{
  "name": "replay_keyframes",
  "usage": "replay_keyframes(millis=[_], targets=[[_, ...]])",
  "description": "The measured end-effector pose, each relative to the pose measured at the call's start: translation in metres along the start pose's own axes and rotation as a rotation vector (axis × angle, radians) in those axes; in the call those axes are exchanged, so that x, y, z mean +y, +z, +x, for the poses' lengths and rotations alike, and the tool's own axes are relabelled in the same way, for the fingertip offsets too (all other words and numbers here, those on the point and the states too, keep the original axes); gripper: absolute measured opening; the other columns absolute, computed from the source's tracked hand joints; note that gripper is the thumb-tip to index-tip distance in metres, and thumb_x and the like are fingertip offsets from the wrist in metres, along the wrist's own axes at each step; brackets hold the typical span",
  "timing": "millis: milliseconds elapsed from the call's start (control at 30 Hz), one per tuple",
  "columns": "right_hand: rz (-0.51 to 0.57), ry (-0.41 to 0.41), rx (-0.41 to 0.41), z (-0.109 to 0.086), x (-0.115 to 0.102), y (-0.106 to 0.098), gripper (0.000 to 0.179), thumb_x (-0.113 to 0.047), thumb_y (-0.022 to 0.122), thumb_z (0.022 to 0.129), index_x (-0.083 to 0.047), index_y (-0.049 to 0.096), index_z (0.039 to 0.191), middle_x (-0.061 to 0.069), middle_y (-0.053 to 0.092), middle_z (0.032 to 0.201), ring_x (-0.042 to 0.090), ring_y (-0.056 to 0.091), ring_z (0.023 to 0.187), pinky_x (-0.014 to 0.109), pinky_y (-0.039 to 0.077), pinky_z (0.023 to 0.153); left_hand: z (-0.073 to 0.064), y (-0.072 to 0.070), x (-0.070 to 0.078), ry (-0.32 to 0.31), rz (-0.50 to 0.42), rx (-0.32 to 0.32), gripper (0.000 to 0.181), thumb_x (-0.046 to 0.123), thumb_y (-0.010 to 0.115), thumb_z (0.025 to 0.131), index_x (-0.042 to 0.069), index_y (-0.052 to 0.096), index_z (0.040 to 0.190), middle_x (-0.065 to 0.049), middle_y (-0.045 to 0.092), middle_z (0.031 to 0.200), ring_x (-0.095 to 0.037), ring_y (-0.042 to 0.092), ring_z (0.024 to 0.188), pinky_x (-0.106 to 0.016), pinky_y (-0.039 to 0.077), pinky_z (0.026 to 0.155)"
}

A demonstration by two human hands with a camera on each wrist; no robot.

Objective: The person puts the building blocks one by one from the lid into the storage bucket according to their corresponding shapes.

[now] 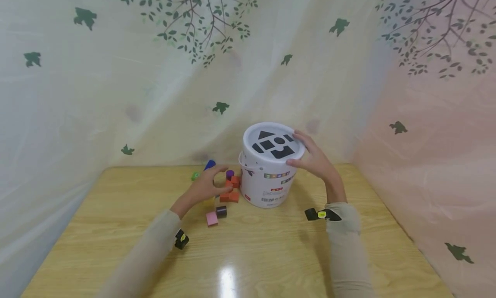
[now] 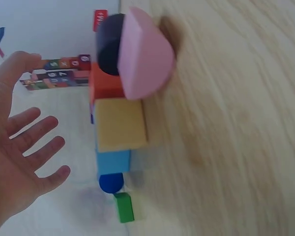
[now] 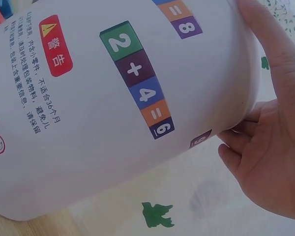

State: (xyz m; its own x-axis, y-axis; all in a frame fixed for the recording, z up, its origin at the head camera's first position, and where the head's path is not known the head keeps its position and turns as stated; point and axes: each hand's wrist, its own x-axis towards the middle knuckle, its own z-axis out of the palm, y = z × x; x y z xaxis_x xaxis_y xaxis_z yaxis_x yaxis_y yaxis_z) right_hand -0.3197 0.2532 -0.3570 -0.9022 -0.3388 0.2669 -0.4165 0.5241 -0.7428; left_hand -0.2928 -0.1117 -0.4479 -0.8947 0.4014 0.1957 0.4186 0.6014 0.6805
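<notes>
A white bucket point(image 1: 267, 186) stands on the table, its lid point(image 1: 284, 129) cut with dark shaped holes. My right hand point(image 1: 315, 160) grips the lid's right edge, thumb at the near side and fingers at the far side. In the right wrist view, the hand point(image 3: 275, 157) curves around the bucket's end. Left of the bucket, my left hand point(image 1: 203, 188) hovers by the blocks, fingers spread and holding nothing in the left wrist view. Nearby are orange blocks point(image 1: 234, 197), a purple cylinder point(image 1: 230, 174), a pink block point(image 1: 212, 219), a black cylinder point(image 1: 221, 211) and a yellow block point(image 2: 120, 125).
A blue block point(image 1: 210, 164) and a green block point(image 1: 195, 175) lie toward the table's back edge. A light blue block point(image 2: 113, 161) shows in the left wrist view. Behind the wooden table point(image 1: 263, 250) hangs a curtain point(image 1: 174, 95) printed with leaves and birds.
</notes>
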Motion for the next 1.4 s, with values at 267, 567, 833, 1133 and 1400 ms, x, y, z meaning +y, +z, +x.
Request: replay_keyframes(millis=[267,567,833,1133,1400], targets=[[0.022,0.005,0.027,0.000,0.000,-0.001,0.100,-0.027,0.087,0.077,-0.014,0.032,0.160,0.005,0.019,0.171,0.035,0.017,0.157,0.065,0.014,0.123,-0.003,-0.001,-0.005,0.028,0.189,-0.065,0.054,0.026,0.085,0.082,0.004,0.067,0.128,-0.012,0.071,0.125,-0.032,0.065,0.109,-0.047,0.055,0.094],[0.066,0.014,0.044,-0.002,0.001,-0.002,0.098,-0.027,0.087,0.079,-0.016,0.033,0.159,0.002,0.022,0.170,0.032,0.019,0.157,0.063,0.014,0.124,-0.007,0.001,-0.005,0.069,0.426,-0.071,0.031,0.029,0.086,0.077,0.017,0.073,0.102,-0.002,0.070,0.113,-0.027,0.058,0.112,-0.058,0.041,0.110],[0.055,0.005,0.032,-0.001,-0.003,-0.001,0.099,-0.027,0.087,0.078,-0.014,0.033,0.159,0.004,0.020,0.171,0.035,0.017,0.157,0.066,0.013,0.123,-0.008,0.002,-0.009,0.133,0.531,-0.035,0.024,0.029,0.084,0.074,0.017,0.072,0.089,-0.001,0.066,0.105,-0.024,0.056,0.103,-0.061,0.041,0.110],[0.051,-0.013,0.012,-0.001,0.001,0.001,0.098,-0.027,0.085,0.079,-0.014,0.031,0.160,0.006,0.018,0.171,0.035,0.017,0.157,0.066,0.014,0.123,-0.005,0.007,-0.012,0.087,0.570,-0.081,0.023,0.033,0.083,0.076,0.018,0.071,0.088,-0.003,0.064,0.109,-0.027,0.056,0.109,-0.064,0.037,0.113],[-0.015,-0.013,0.000,0.000,0.003,0.000,0.096,-0.029,0.084,0.081,-0.014,0.031,0.160,0.005,0.017,0.171,0.034,0.014,0.158,0.064,0.012,0.124,-0.005,0.011,-0.011,0.054,0.541,-0.085,0.024,0.034,0.084,0.075,0.017,0.071,0.085,-0.002,0.064,0.107,-0.027,0.055,0.111,-0.062,0.036,0.114]])
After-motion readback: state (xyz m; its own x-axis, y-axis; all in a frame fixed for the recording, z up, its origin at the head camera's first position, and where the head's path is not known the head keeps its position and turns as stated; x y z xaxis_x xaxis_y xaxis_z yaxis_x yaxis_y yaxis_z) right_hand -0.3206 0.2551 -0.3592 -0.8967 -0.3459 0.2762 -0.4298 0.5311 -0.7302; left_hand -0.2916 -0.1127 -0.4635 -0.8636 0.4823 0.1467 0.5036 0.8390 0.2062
